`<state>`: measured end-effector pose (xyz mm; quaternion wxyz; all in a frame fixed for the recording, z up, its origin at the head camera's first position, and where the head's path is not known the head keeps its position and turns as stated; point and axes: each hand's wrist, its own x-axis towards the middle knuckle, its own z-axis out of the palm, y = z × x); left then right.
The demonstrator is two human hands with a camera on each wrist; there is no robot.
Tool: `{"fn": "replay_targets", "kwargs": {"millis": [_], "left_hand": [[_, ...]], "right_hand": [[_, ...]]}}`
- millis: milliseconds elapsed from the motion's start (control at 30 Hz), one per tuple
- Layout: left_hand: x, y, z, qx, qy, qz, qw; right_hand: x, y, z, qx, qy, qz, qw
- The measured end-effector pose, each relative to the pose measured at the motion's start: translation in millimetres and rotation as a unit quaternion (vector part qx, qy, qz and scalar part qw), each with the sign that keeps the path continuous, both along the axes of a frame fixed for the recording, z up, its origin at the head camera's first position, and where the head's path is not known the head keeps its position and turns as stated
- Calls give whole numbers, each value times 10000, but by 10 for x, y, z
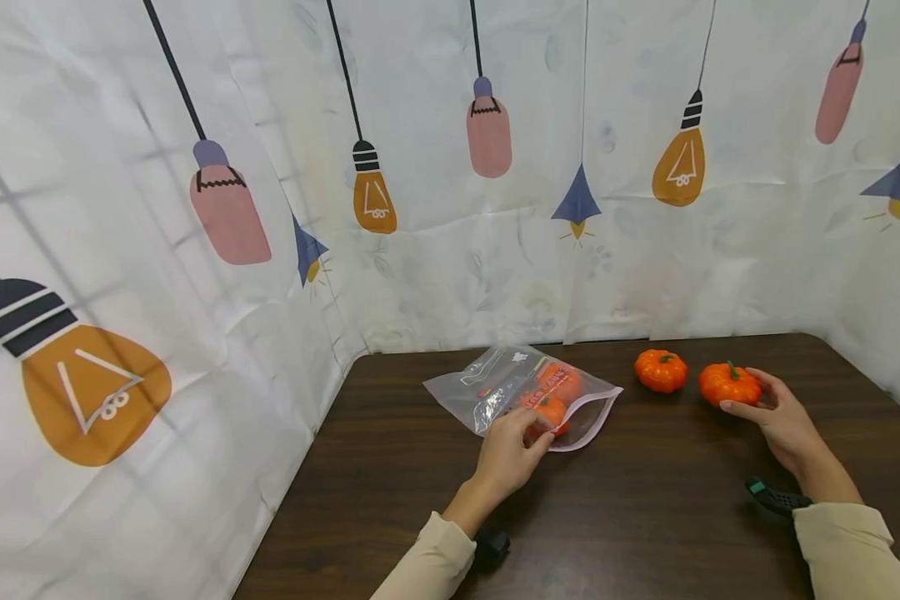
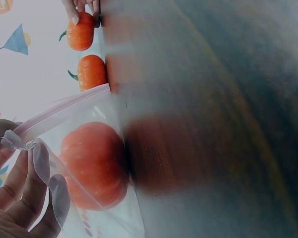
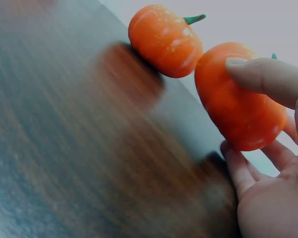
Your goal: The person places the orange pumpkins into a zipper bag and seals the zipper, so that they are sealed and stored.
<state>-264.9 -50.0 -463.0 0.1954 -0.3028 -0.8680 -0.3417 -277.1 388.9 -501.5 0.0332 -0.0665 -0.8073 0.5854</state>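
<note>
My left hand [image 1: 512, 450] pinches the rim of a clear zip bag [image 1: 467, 387] near its mouth, which gapes toward the right. Inside the bag lie orange mini pumpkins, a nearer one [image 1: 552, 410] and one behind it [image 1: 564, 383]. In the left wrist view, the thumb and fingers [image 2: 26, 191] hold the zip edge, and a pumpkin [image 2: 93, 166] shows through the plastic. On the right, my right hand [image 1: 791, 427] grips a green-stemmed mini pumpkin [image 1: 726, 385]; the right wrist view has the thumb [image 3: 260, 74] across its side and fingers beneath.
Another mini pumpkin [image 1: 660, 371] stands on the dark wooden table [image 1: 645, 508], between the bag and the held one. A white curtain [image 1: 450, 275] printed with hanging lamps borders the table at the back and sides.
</note>
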Motion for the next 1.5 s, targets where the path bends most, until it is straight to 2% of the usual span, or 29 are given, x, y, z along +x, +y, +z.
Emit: {"fn": "replay_targets", "kwargs": {"millis": [133,367,667,967,1267,1500], "left_hand": [[-5,-3,-17,-13,18,11,10000],[2,-11,6,1,28,81,10000],[4,-15,23,46,151,74,9998],[-19,-39,41,138,25,121,9998],[-38,-58,46,168,-15,83,9998],[-44,-53,35,206,106,121,9997]], "right_hand": [[5,-2,26,388,56,294,9988],[-20,-97,182,407,208,712,9964],[-12,-249,423,686,625,993,9907],[12,-477,603,881,783,1391,9832],[-5,-757,621,386,933,2075,9730],[-24,-952,601,533,883,2597,9602]]}}
